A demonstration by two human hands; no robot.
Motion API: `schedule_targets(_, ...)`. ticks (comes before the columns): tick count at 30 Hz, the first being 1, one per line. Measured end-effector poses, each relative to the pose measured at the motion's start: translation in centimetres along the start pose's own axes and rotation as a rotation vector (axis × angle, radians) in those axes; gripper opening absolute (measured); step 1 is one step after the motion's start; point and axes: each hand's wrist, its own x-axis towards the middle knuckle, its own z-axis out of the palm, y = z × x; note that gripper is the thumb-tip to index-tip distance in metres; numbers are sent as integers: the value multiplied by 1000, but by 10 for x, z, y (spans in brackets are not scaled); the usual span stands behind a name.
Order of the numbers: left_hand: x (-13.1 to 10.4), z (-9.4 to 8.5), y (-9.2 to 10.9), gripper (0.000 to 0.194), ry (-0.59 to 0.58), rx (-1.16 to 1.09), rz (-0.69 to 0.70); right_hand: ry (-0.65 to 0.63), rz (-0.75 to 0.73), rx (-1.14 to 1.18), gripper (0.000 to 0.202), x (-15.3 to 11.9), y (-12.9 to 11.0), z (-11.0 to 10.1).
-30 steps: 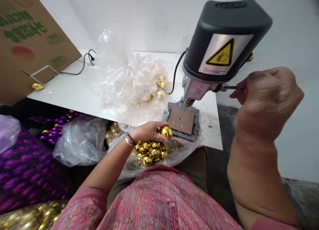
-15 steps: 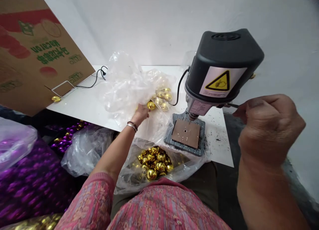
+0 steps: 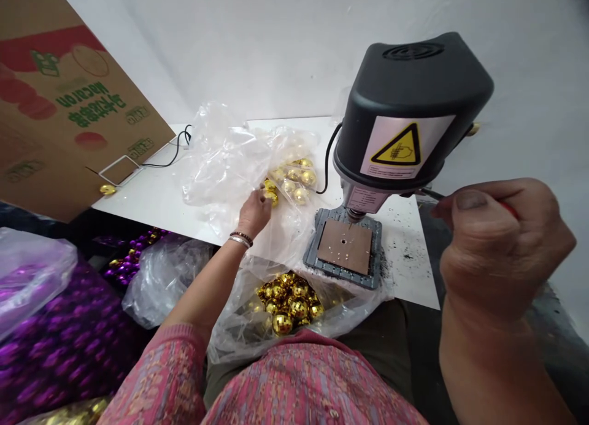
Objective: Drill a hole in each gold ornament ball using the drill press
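My left hand is at the mouth of a clear plastic bag on the white table, its fingers closed at a gold mirror ball. More small gold balls show through the plastic beside it. My right hand is closed around the feed handle of a black bench drill press; a bit of red shows between the fingers. Under the chuck lies a brown square plate with a small hole, bare of any ball, sitting on the grey base.
A clear bag on my lap holds several gold mirror balls. To the left stand a large bag of purple balls and a cardboard box. One gold ball lies near the box. Dark shavings lie right of the drill base.
My left hand has shifted slightly left, its fingers now over the gold ball at the bag. My right hand stays on the handle. The view has moved a little.
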Motion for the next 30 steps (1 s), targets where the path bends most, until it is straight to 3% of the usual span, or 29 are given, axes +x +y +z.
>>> schedule_targets(4, -18, 8, 9, 84, -80, 243, 81, 9, -6, 24, 32, 0, -2, 1)
schedule_targets(8, -6, -18, -7, 91, -79, 141, -34, -26, -11, 43, 33, 0, -3, 0)
schedule_targets(13, 20, -81, -19, 85, 281, -174, -32, 6, -22, 35, 34, -3, 0, 1)
schedule_targets(16, 21, -99, -24, 68, 398, -68, 98, 21, -2, 18, 32, -4, 2, 2)
schedule_targets(20, 5, -83, -43, 35, 119, 304, 33, 18, -21, 23, 34, -4, 5, 3)
schedule_targets(24, -10, -48, -55, 21, -37, 375, -17, 25, -31, 16, 32, -5, 10, 2)
schedule_targets(27, -4, -25, -47, 25, -89, 281, 32, 41, -22, 11, 32, -7, 10, 1)
schedule_targets(30, 17, -9, -33, 25, -78, -22, -9, 33, -17, 11, 33, -7, 9, 1)
